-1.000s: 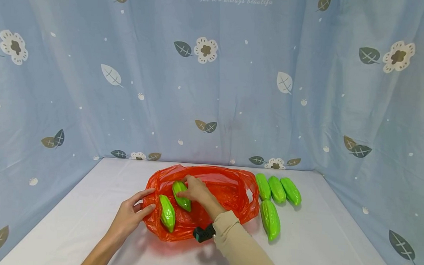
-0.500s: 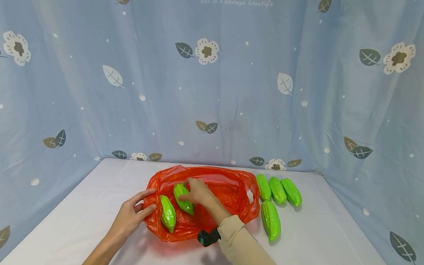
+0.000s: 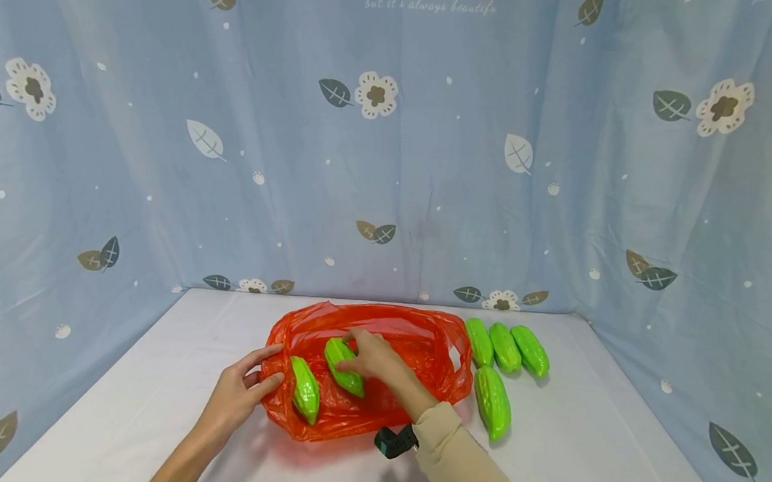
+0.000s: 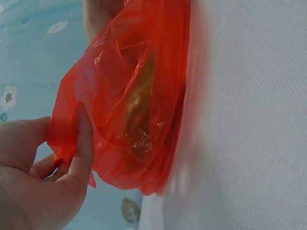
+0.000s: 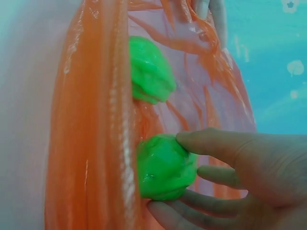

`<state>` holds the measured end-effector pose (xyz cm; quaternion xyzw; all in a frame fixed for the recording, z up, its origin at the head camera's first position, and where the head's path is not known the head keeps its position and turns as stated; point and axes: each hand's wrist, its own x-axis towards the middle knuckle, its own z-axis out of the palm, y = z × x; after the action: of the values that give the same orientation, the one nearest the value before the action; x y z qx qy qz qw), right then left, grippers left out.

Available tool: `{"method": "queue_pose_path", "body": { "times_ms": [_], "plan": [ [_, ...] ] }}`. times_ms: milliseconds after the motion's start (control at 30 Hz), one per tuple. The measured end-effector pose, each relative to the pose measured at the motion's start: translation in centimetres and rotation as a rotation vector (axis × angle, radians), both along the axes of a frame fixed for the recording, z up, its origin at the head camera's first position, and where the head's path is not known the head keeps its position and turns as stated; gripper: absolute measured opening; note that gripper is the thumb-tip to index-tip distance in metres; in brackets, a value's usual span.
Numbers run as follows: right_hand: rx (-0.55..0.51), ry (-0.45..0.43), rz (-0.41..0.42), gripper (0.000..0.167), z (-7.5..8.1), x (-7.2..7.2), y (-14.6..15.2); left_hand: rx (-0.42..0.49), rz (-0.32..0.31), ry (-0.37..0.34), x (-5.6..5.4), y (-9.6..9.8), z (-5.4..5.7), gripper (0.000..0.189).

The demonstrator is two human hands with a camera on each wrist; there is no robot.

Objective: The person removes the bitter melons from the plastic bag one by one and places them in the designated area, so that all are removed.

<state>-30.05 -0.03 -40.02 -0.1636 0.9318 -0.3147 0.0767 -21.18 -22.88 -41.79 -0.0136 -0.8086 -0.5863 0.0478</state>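
Note:
A thin red plastic bag (image 3: 377, 415) lies with its mouth spread open on the white table. My left hand (image 3: 237, 393) holds the bag's left edge; in the left wrist view the thumb and fingers (image 4: 84, 143) pinch the film. Inside the bag, my right hand (image 3: 375, 358) grips a glossy green bitter melon (image 3: 337, 351), thumb on one side and fingers on the other, as the right wrist view shows. Another bitter melon (image 3: 304, 393) lies to its left, inside the bag near my left hand. It shows dimly through the film in the left wrist view.
Right of the bag, three bitter melons (image 3: 503, 347) lie side by side at the back, with one more bitter melon (image 3: 492, 403) in front of them. A blue patterned curtain (image 3: 429, 163) surrounds the white table (image 3: 585, 441) at the back and sides.
My right hand has shifted a little to the right and toward me with the bitter melon, widening the gap to the other one in the bag. My left hand stays on the bag's edge.

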Motion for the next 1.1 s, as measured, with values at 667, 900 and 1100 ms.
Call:
{"method": "queue_pose_path", "body": {
  "times_ms": [667, 900, 1100],
  "plan": [
    [-0.093, 0.017, 0.037, 0.053, 0.7, 1.8, 3.2, 0.012, 0.002, 0.004, 0.1, 0.0, 0.0, 0.052],
    [-0.125, 0.024, 0.051, 0.053, 1.0, 2.3, 4.4, 0.012, -0.001, 0.006, 0.0, 0.0, -0.1, 0.053],
    [-0.116, 0.039, 0.043, 0.053, 1.2, 2.6, 5.4, 0.007, 0.005, 0.001, 0.0, 0.1, -0.1, 0.053]
  ]
}}
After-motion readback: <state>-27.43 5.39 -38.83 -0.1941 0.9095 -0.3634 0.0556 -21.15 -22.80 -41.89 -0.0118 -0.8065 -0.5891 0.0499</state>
